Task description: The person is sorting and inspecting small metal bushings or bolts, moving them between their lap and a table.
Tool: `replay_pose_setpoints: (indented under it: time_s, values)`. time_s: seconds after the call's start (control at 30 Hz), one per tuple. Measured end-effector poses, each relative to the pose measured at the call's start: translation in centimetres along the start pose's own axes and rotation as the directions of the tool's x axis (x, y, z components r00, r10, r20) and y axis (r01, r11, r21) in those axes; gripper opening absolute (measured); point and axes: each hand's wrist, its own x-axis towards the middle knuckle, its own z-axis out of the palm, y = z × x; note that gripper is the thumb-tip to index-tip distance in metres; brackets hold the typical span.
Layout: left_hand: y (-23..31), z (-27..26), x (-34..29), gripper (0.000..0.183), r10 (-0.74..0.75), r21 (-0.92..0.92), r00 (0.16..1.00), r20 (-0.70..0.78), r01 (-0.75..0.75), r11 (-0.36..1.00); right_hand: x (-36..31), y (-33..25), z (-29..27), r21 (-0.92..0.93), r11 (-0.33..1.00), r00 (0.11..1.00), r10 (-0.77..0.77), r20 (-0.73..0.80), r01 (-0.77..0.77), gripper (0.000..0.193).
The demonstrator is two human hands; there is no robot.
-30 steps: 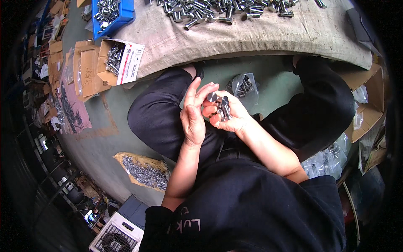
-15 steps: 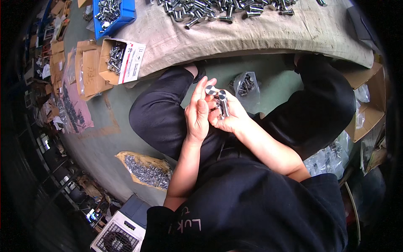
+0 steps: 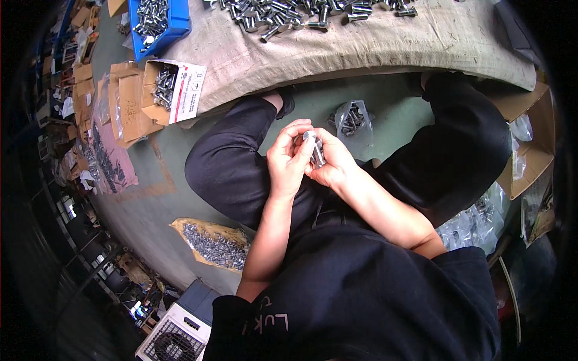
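Note:
Above my lap, my two hands meet around a few shiny flat-headed metal pins (image 3: 319, 157). My left hand (image 3: 284, 165) is closed, its thumb and fingers on one pin's round head. My right hand (image 3: 336, 162) is wrapped around the pins, whose shanks show between the palms. Fingers hide part of them, so I cannot tell exactly how many there are. Ahead, a loose pile of similar pins (image 3: 289, 13) lies on the cloth-covered table (image 3: 361, 54).
A blue bin (image 3: 174, 33) and a cardboard box (image 3: 189, 93) at the left hold pins. Between my feet stands a clear bag (image 3: 359, 133) of pins. Small metal parts (image 3: 214, 245) lie on yellowish sheeting at lower left. An open carton (image 3: 536, 168) stands right, a fan unit (image 3: 174, 337) lower left.
My left fingers, stretched out before, have curled in over the pins. The two pin heads that faced up are now partly covered, and the hands are closer together.

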Motion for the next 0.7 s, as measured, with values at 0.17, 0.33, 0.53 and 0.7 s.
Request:
replay_pose_setpoints:
  time_s: [0.17,0.33,0.53,0.7]
  values:
    - [-0.4,0.4,-0.2,0.014,-0.03,0.046,0.999,-0.043,0.032,0.998,-0.1,-0.3,-1.5,-0.106,0.992,0.994,-0.056,0.097,0.066,0.015]
    - [-0.3,0.4,-0.2,0.011,0.017,0.168,0.997,-0.074,-0.004,0.986,-0.7,0.3,-0.2,-0.153,0.981,0.992,-0.123,-0.028,0.118,0.015]
    - [0.9,-0.4,0.2,0.02,-0.071,0.023,0.997,-0.013,0.071,0.997,-1.0,-0.6,0.0,-0.198,0.979,0.998,-0.033,0.05,0.042,0.013]
    - [1.3,0.4,0.0,0.018,-0.078,-0.011,0.997,0.002,0.078,0.997,-0.5,-0.4,-0.3,-0.154,0.985,0.997,-0.074,0.038,0.079,0.011]
